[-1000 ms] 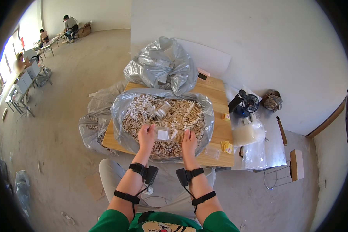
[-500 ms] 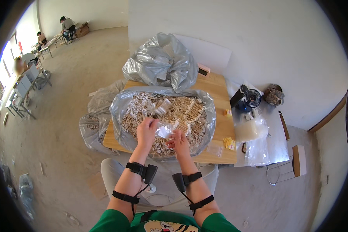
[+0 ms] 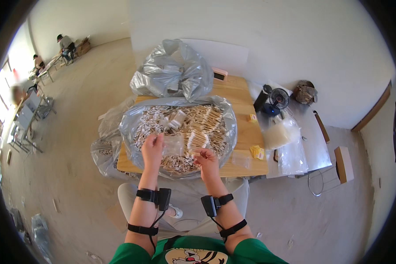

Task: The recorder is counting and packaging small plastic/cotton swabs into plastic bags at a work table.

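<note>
A clear plastic bag (image 3: 174, 146) hangs from the pinched fingers of my left hand (image 3: 152, 149), over a big heap of cotton swabs (image 3: 176, 163). My right hand (image 3: 207, 162) is just right of the bag, its thumb and fingertips drawn together. Whatever lies between those fingertips is too small to make out. Beyond it, a neater bunch of swabs (image 3: 198, 140) rests on the heap. Filled small clear packs (image 3: 177, 119) sit on top at the far middle. The heap fills an opened grey plastic sack (image 3: 231, 127) on a wooden table.
A second grey sack (image 3: 171, 70) stands at the table's back. Yellow labels (image 3: 257, 152) and flat clear bags (image 3: 241, 160) lie at right on the wooden table (image 3: 237, 94). A side table bears a fan (image 3: 279, 98) and a stack of plastic bags (image 3: 280, 134). Other people sit far left.
The clear bag, crumpled between both hands before, now hangs flatter from my left hand. My right hand has moved slightly away from it, and its fingers have closed together. The whole view has shifted.
</note>
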Tool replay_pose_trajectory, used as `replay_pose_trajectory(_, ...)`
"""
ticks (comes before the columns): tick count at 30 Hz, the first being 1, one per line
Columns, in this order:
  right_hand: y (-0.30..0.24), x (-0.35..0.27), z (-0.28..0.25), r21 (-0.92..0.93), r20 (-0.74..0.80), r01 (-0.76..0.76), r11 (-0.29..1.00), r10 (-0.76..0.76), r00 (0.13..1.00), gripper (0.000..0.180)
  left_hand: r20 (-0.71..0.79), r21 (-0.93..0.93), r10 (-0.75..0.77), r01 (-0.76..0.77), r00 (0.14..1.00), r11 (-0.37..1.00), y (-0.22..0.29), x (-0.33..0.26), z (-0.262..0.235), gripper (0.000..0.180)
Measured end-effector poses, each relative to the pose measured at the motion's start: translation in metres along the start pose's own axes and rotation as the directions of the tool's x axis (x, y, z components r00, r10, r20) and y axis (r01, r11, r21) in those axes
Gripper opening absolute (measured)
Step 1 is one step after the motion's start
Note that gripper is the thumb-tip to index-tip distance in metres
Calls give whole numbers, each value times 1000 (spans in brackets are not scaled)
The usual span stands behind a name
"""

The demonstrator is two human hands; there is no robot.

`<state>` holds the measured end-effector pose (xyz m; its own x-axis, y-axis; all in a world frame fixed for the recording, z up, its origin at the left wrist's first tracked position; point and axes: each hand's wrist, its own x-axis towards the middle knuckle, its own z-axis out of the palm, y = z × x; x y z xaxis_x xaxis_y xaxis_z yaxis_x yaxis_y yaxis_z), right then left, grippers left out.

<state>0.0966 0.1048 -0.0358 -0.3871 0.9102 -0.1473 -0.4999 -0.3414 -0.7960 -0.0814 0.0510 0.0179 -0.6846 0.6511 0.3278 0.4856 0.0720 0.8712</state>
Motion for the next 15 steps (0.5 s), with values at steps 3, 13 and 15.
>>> replay_pose_trajectory(3,-18,-3,-26,-166,3,207,964,-209,978,17,-11,-181,-113,109,994,977,-21,-9,1,32)
replay_pose_trajectory(13,-75,-9,-163,-116,-388,320,940,-340,857,36,158,-426,-324,360,933,830,-27,-43,18,33)
replay_pose_trajectory(15,-80,-3,-202,-160,-453,277,947,-320,832,38,180,-436,-310,358,933,825,-25,-47,27,32)
